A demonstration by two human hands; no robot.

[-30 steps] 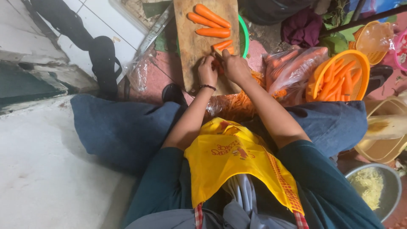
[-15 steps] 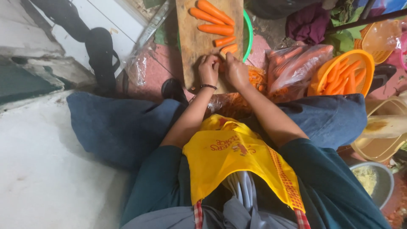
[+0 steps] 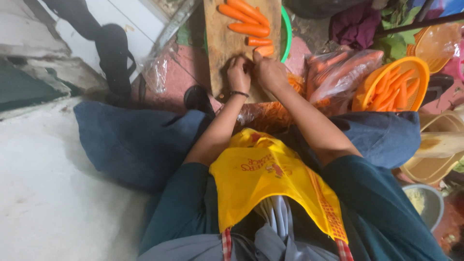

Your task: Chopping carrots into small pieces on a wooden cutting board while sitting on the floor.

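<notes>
At the far left a black strap [image 3: 113,53] lies across the pale tiled floor, and nearer in a crumpled clear plastic sheet [image 3: 157,72] sits on the reddish ground just left of the wooden cutting board [image 3: 220,43]. The board runs away from the person, resting over a green basin [image 3: 287,34] whose rim shows on its right side. The left hand [image 3: 239,73], with a dark band at the wrist, is curled down on the near end of the board, fingers bent tight; what they pin is hidden under them, so I cannot tell if they grip anything. Touching it on the right, the right hand [image 3: 268,71] is also closed, knuckles up, its fingertips at a short carrot stub [image 3: 265,50] (whether it holds a knife cannot be made out). Farther up the board lie several whole peeled carrots [image 3: 247,21], side by side and slanted. Below the hands, between the knees, a heap of orange carrot shreds [image 3: 270,116] fills a clear bag. Right of the right forearm, a plastic bag of carrots [image 3: 338,72] leans against an orange basket [image 3: 391,84] holding more carrot pieces. At the near right, a metal bowl [image 3: 427,205] holds something pale and grated.
</notes>
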